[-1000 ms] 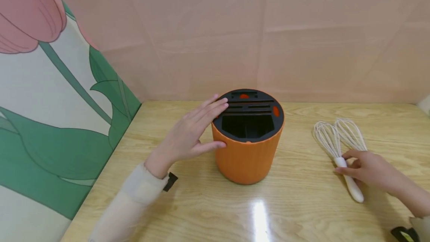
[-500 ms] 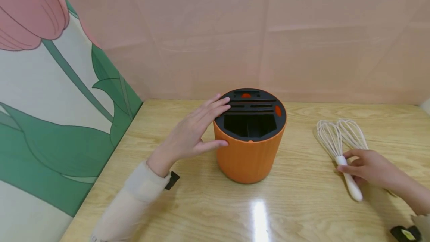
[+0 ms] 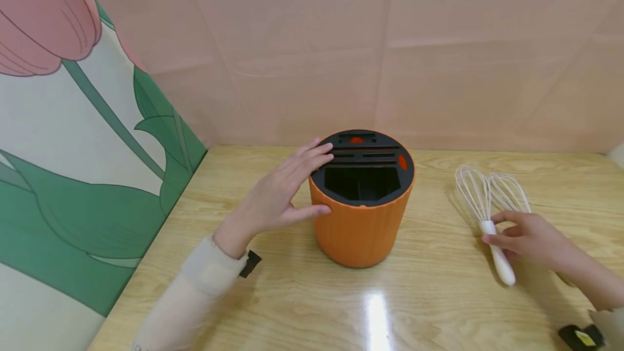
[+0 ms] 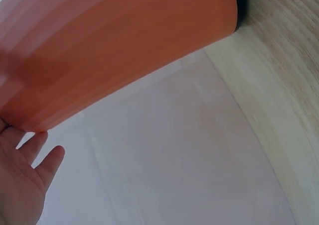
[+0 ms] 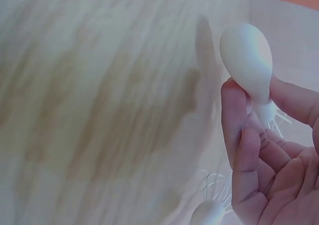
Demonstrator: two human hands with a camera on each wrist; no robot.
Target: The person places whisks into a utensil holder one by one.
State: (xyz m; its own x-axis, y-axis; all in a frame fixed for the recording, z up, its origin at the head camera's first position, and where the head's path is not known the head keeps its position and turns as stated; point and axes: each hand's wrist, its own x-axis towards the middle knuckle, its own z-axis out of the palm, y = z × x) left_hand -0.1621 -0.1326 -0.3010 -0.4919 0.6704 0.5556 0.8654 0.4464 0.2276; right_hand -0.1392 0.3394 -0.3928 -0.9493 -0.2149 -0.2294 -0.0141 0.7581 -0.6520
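Note:
An orange ribbed utensil holder (image 3: 358, 237) with a black slotted top stands upright mid-table. My left hand (image 3: 278, 191) rests against its left side, straight fingers over the rim and thumb lower on the wall. In the left wrist view, fingers meet the orange wall. On the right, my right hand (image 3: 533, 242) pinches a white whisk (image 3: 502, 264) by the upper handle between thumb and fingers. Its rounded handle end (image 5: 246, 56) shows large in the right wrist view, with a shadow apart from it. A second white whisk (image 3: 511, 191) lies on the table behind my right hand, its handle mostly hidden.
The wooden table (image 3: 439, 297) reaches back to a pinkish cloth backdrop (image 3: 292, 69). Along the left edge stands a panel printed with a tulip (image 3: 44, 20) and green leaves. A bright light reflection (image 3: 376, 318) lies on the tabletop in front of the holder.
The gripped whisk has shifted slightly left and upward in the head view, parting from the second whisk. My left hand and the holder stay in place.

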